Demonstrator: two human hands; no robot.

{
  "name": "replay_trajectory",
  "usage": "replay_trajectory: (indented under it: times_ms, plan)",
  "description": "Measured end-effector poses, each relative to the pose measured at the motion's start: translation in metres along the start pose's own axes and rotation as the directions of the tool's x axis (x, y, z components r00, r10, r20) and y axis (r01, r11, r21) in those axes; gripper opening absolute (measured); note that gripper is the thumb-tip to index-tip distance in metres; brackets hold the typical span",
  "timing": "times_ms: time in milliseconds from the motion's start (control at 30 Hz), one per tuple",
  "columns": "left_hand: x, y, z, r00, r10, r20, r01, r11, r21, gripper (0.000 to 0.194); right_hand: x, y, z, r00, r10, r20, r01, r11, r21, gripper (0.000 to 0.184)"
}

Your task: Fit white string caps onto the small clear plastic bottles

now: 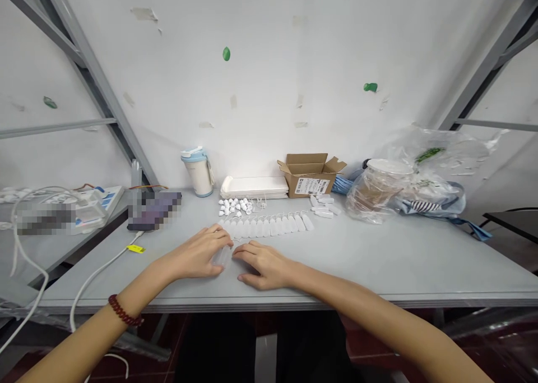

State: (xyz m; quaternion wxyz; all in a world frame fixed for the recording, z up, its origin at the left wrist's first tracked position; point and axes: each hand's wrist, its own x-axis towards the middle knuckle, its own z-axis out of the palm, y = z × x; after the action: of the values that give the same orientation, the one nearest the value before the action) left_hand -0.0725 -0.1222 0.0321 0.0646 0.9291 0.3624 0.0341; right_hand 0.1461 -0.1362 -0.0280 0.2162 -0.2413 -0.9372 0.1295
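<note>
My left hand, with a dark red bead bracelet at its wrist, curls round some translucent plastic pieces at the table's front. Their exact shape and number are partly hidden by the fingers. Close beside it, my right hand rests low over the tabletop, thumb apart from the fingers, holding nothing that I can see. Just beyond both hands lies a row of translucent flat plastic pieces with thin strings at their far ends. Behind the row sits a pile of small white caps.
At the wall stand a blue-and-white cup, a white stack and an open cardboard box; loose clear pieces lie before it. Rightward are a plastic-wrapped tub and blue bag. A phone trails a white cable leftward.
</note>
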Motion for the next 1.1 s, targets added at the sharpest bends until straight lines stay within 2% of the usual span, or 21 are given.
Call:
replay_trajectory:
  times_ms: [167, 267, 333, 400, 467, 567, 633, 667, 700, 800, 900, 1000, 1100]
  plan:
    - [0.005, 0.004, -0.001, 0.999, 0.037, -0.011, -0.037, 0.999, -0.016, 0.037, 0.0, 0.003, 0.001, 0.999, -0.02, -0.049, 0.017, 0.998, -0.058, 0.033]
    - [0.023, 0.01, -0.002, 0.991, 0.065, -0.115, -0.069, 0.997, -0.033, 0.03, 0.001, 0.015, -0.004, 0.989, -0.037, -0.142, 0.018, 0.991, -0.136, 0.024]
    - [0.045, 0.01, -0.002, 0.978, 0.061, -0.2, -0.072, 0.996, -0.052, 0.026, 0.001, 0.031, -0.014, 0.967, -0.007, -0.255, -0.039, 0.983, -0.177, 0.021]
    - [0.072, 0.004, -0.001, 0.962, 0.011, -0.272, -0.03, 0.998, -0.063, 0.027, -0.004, 0.051, -0.029, 0.918, 0.072, -0.39, -0.154, 0.971, -0.185, 0.02]
    - [0.099, -0.007, 0.001, 0.957, -0.056, -0.283, 0.04, 0.997, -0.064, 0.029, -0.012, 0.072, -0.048, 0.851, 0.162, -0.5, -0.291, 0.937, -0.192, 0.02]
    - [0.13, -0.026, 0.008, 0.969, -0.102, -0.227, 0.106, 0.994, 0.004, 0.034, -0.031, 0.099, -0.08, 0.759, 0.298, -0.578, -0.486, 0.851, -0.2, 0.025]
    - [0.141, -0.035, 0.014, 0.971, -0.115, -0.209, 0.123, 0.992, 0.026, 0.036, -0.044, 0.11, -0.099, 0.68, 0.415, -0.604, -0.638, 0.741, -0.209, 0.03]
    - [0.143, -0.038, 0.018, 0.971, -0.12, -0.208, 0.129, 0.991, 0.032, 0.037, -0.049, 0.114, -0.106, 0.641, 0.482, -0.597, -0.708, 0.672, -0.217, 0.031]
    - [0.143, -0.04, 0.02, 0.97, -0.125, -0.211, 0.136, 0.99, 0.037, 0.037, -0.054, 0.117, -0.112, 0.62, 0.545, -0.564, -0.754, 0.613, -0.237, 0.031]
    - [0.14, -0.04, 0.027, 0.967, -0.143, -0.211, 0.163, 0.983, 0.079, 0.038, -0.063, 0.12, -0.12, 0.589, 0.697, -0.409, -0.807, 0.483, -0.339, 0.033]
    - [0.135, -0.036, 0.029, 0.971, -0.159, -0.18, 0.183, 0.975, 0.127, 0.042, -0.066, 0.118, -0.12, 0.584, 0.762, -0.28, -0.795, 0.467, -0.387, 0.033]
    - [0.133, -0.034, 0.031, 0.976, -0.168, -0.141, 0.188, 0.972, 0.142, 0.044, -0.066, 0.115, -0.12, 0.587, 0.775, -0.234, -0.79, 0.486, -0.373, 0.037]
    - [0.131, -0.035, 0.032, 0.976, -0.168, -0.139, 0.187, 0.972, 0.14, 0.039, -0.067, 0.11, -0.123, 0.527, 0.814, -0.245, -0.821, 0.412, -0.395, 0.043]
